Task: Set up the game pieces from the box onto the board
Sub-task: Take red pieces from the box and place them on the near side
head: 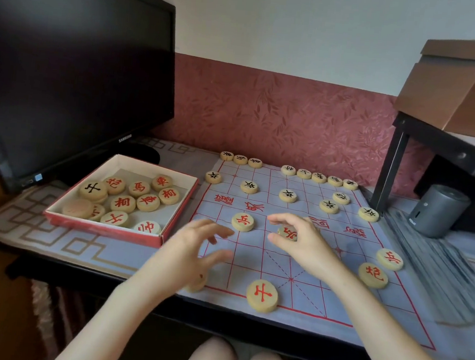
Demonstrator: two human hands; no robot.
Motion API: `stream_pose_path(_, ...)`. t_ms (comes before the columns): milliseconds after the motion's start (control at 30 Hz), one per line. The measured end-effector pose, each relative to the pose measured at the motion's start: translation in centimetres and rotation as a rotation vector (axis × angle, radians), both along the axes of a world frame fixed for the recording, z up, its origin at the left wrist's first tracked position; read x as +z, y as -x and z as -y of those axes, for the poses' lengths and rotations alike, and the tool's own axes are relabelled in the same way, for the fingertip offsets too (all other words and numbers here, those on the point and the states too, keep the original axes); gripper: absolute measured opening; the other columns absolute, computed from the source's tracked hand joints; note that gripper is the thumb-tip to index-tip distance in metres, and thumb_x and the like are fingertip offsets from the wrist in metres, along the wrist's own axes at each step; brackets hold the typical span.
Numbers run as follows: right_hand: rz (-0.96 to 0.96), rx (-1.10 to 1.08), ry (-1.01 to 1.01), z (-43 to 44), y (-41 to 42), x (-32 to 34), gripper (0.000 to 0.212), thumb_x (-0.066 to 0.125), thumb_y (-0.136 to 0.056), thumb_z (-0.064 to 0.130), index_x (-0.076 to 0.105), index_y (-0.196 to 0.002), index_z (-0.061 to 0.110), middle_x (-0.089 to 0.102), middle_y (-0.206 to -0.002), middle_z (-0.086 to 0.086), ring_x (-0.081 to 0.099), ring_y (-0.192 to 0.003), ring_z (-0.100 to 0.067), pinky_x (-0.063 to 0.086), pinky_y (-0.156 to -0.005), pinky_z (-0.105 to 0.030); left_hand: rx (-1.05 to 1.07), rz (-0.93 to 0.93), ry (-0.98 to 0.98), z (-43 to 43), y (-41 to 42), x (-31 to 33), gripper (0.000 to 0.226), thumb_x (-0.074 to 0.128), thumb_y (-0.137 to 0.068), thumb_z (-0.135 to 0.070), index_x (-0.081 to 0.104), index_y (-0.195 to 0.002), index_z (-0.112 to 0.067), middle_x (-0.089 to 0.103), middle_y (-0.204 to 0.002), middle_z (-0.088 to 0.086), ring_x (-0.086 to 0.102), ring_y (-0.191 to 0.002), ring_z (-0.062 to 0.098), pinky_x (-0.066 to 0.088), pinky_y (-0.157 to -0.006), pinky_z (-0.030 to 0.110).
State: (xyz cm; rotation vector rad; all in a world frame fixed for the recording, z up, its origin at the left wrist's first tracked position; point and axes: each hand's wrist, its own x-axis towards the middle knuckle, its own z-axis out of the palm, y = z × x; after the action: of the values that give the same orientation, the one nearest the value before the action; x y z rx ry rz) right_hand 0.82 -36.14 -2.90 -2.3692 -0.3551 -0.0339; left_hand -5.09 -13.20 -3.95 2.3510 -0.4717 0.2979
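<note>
A cloth game board (342, 312) with red lines covers the desk. Black-lettered wooden discs (287, 195) line its far rows. On the near half lie red-lettered discs: one (243, 222) by my left fingertips, two (389, 259) at the right edge, and one (262, 295) at the front edge. My right hand (302, 243) pinches a red-lettered disc (288, 232) low over the board's middle. My left hand (196, 248) hovers over the board's left edge with fingers spread, holding nothing; a disc (197, 283) partly shows beneath it. The red-rimmed box (105, 227) on the left holds several discs.
A black monitor (68, 64) stands behind the box at the left. A black shelf frame (395, 162) with a cardboard box (465, 85) on it rises at the right, with a grey cylinder (437, 210) below. The wall runs close behind the board.
</note>
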Motion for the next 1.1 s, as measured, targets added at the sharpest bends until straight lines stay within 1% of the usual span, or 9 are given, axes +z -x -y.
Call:
stream_pose_path(133, -0.003, 0.100, -0.015, -3.4, -0.1, 0.9, 0.033, 0.063, -0.084, 0.037, 0.055, -0.115, 0.044, 0.048, -0.121, 0.011, 0.041, -0.124, -0.010, 0.030, -0.107, -0.033, 0.197, 0.100, -0.043, -5.0, -1.2, 0.4, 0.027, 0.069, -0.080, -0.021, 0.064, -0.106, -0.024, 0.053, -0.092, -0.014, 0.051, -0.081, -0.001, 0.042, -0.074, 0.014)
stream_pose_path(200, -0.016, 0.174, -0.032, -5.5, -0.4, 1.2, 0.033, 0.063, -0.085, 0.035, 0.057, -0.116, 0.041, 0.051, -0.121, 0.011, 0.040, -0.123, -0.007, 0.031, -0.107, -0.031, 0.293, 0.079, -0.074, -7.4, -1.6, 0.8, 0.028, 0.069, -0.080, -0.016, 0.065, -0.107, -0.020, 0.054, -0.094, -0.006, 0.055, -0.082, 0.008, 0.046, -0.076, 0.027)
stream_pose_path(300, 0.002, 0.311, -0.024, -9.0, -0.8, 1.7, 0.031, 0.065, -0.085, 0.030, 0.059, -0.115, 0.035, 0.058, -0.117, 0.014, 0.039, -0.121, -0.003, 0.031, -0.109, -0.031, 0.435, -0.011, -0.137, -10.5, -2.0, 1.3, 0.030, 0.070, -0.079, -0.017, 0.066, -0.109, -0.019, 0.057, -0.104, 0.000, 0.058, -0.097, 0.022, 0.044, -0.079, 0.029)
stream_pose_path(400, 0.003, 0.411, 0.000, -12.7, -1.2, 2.1, 0.031, 0.065, -0.085, 0.029, 0.062, -0.116, 0.029, 0.062, -0.112, 0.014, 0.039, -0.118, -0.008, 0.032, -0.104, -0.030, 0.541, -0.083, -0.205, -12.6, -2.4, 1.7, 0.032, 0.069, -0.079, -0.022, 0.066, -0.111, -0.019, 0.062, -0.117, 0.007, 0.058, -0.104, 0.027, 0.047, -0.082, 0.032)
stream_pose_path(567, -0.066, 0.472, 0.216, -18.0, -2.3, 2.0, 0.039, 0.066, -0.082, 0.038, 0.058, -0.120, 0.033, 0.052, -0.128, -0.003, 0.034, -0.126, -0.025, 0.027, -0.108, -0.039, 0.557, -0.241, -0.344, -13.6, -3.2, 1.6, 0.038, 0.067, -0.080, -0.030, 0.064, -0.116, -0.019, 0.067, -0.111, 0.006, 0.062, -0.097, 0.023, 0.053, -0.074, 0.029)
stream_pose_path(700, -0.171, 0.567, 0.360, -19.9, -3.2, 2.8, 0.051, 0.070, -0.080, 0.030, 0.056, -0.127, 0.017, 0.057, -0.129, -0.001, 0.047, -0.123, -0.019, 0.034, -0.105, -0.034, 0.597, -0.293, -0.385, -14.0, -4.0, 1.2, 0.033, 0.067, -0.078, -0.033, 0.068, -0.107, -0.018, 0.070, -0.099, 0.006, 0.063, -0.089, 0.024, 0.054, -0.076, 0.032)
stream_pose_path(767, -0.167, 0.588, 0.406, -20.3, -3.6, 3.1, 0.050, 0.069, -0.081, 0.034, 0.056, -0.126, 0.017, 0.057, -0.130, 0.000, 0.050, -0.122, -0.019, 0.033, -0.106, -0.035, 0.616, -0.291, -0.401, -14.2, -4.4, 1.0, 0.035, 0.067, -0.076, -0.034, 0.067, -0.106, -0.017, 0.069, -0.098, 0.006, 0.063, -0.090, 0.024, 0.054, -0.079, 0.034)
stream_pose_path(900, -0.191, 0.624, 0.385, -20.5, -4.1, 2.7, 0.045, 0.067, -0.084, 0.031, 0.057, -0.125, 0.014, 0.058, -0.127, -0.003, 0.054, -0.116, -0.019, 0.043, -0.101, -0.035, 0.611, -0.309, -0.394, -14.2, -4.9, 1.2, 0.038, 0.068, -0.074, -0.036, 0.065, -0.108, -0.020, 0.067, -0.105, 0.004, 0.062, -0.096, 0.024, 0.053, -0.083, 0.034)
stream_pose_path(1100, -0.191, 0.667, 0.389, -20.3, -4.8, 2.8, 0.045, 0.070, -0.081, 0.016, 0.057, -0.125, 0.012, 0.059, -0.121, -0.003, 0.052, -0.099, -0.009, 0.043, -0.086, -0.022, 0.580, -0.167, -0.264, -13.3, -4.7, 0.1, 0.043, 0.067, -0.078, -0.034, 0.060, -0.118, -0.022, 0.066, -0.114, 0.002, 0.060, -0.104, 0.022, 0.049, -0.083, 0.029)
